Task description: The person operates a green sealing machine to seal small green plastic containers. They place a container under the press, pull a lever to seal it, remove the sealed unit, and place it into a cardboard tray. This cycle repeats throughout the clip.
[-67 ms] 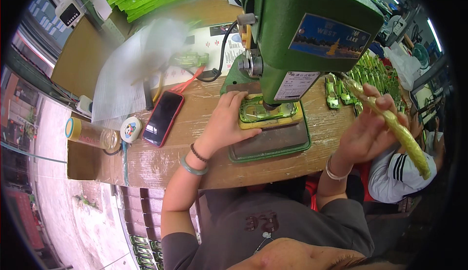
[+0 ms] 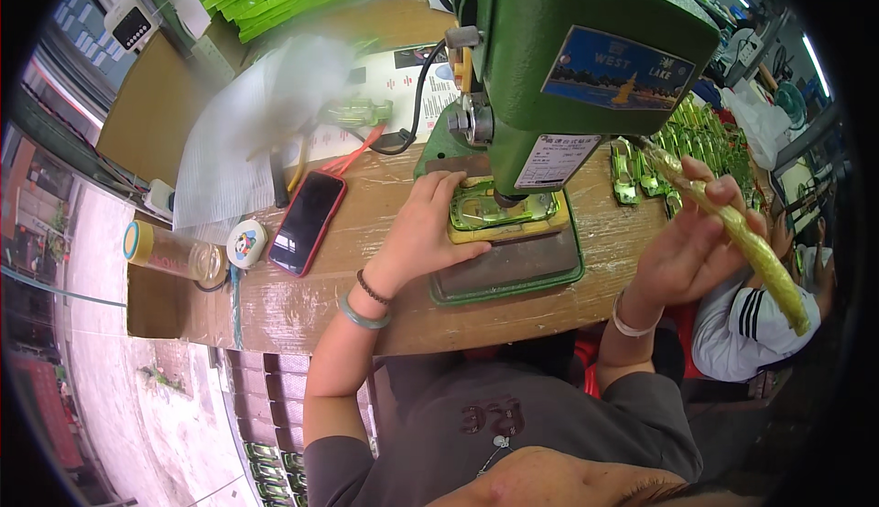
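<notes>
My left hand [image 2: 428,223] grips the left end of a yellow block [image 2: 522,234], thumb along its near edge and fingers at the far side. A clear green plastic part [image 2: 474,214] sits in the top of this block. Both rest on the base plate [image 2: 513,278] of a green bench drill press [image 2: 513,22]. The press's spindle end comes down over the part; its tip is hard to make out. My right hand [image 2: 691,242] is closed round the press's feed lever [image 2: 767,269], wrapped in shiny yellow tape and slanting down to the right.
Several clear green parts [image 2: 682,150] lie behind the lever. To the left are a red-cased phone [image 2: 307,223], a round white case [image 2: 245,243], a clear bottle [image 2: 174,249] and a blurred translucent sheet [image 2: 229,141]. A co-worker's white sleeve [image 2: 751,333] is at the right.
</notes>
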{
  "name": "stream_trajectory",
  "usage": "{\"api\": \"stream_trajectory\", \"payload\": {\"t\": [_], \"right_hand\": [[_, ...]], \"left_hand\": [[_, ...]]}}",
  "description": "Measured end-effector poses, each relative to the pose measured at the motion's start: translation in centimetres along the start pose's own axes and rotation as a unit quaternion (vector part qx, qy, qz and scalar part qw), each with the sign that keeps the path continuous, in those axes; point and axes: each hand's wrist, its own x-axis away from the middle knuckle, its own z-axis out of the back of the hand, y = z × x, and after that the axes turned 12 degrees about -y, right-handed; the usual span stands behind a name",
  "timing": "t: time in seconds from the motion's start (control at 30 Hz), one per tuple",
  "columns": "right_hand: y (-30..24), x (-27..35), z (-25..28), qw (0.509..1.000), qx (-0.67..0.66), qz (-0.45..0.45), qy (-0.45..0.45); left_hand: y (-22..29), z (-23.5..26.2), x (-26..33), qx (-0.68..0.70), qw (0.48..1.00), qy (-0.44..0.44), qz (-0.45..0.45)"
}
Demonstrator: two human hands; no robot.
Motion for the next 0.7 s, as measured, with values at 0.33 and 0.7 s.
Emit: {"api": "stream_trajectory", "payload": {"t": [0.33,0.7], "right_hand": [[3.8,-8.5,-0.1,0.979,0.002,-0.184,-0.089],[1.5,-7.1,-0.5,0.989,-0.012,-0.129,-0.071]], "left_hand": [[-0.8,0.1,-0.1,0.008,1.0,-0.008,-0.014],[-0.8,-1.4,-0.9,0.012,0.999,0.011,-0.041]]}}
